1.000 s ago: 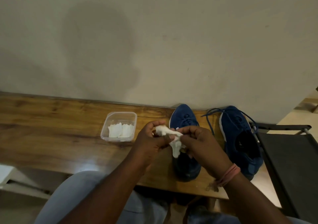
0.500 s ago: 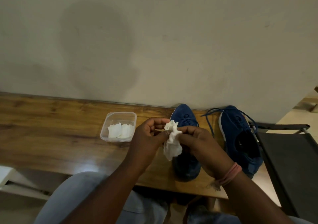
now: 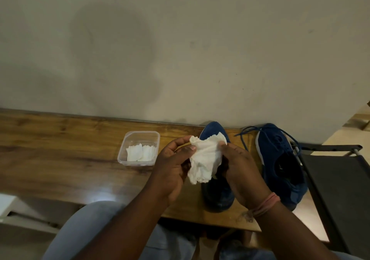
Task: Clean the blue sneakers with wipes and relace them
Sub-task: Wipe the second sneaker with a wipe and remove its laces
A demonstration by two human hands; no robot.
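Blue sneakers stood toes-to-wall on the counter (image 3: 60, 159), within easy reach. From the left: a tub (image 3: 140, 137) of spare wipes, then the left hand (image 3: 172, 165) and right hand (image 3: 238, 171) pinching one wipe (image 3: 204, 159) open (probably spreading it for wiping) above the unlaced sneaker (image 3: 212, 131); the laced sneaker (image 3: 278, 159) waited rightmost.

The wipe (image 3: 206, 159), a small crumpled wad 1 second ago and a narrow hanging strip half a second ago, is now spread wider between the left hand (image 3: 172, 169) and the right hand (image 3: 238, 171). Both hands sit further apart above the nearer sneaker (image 3: 217, 195), pinching opposite top corners.
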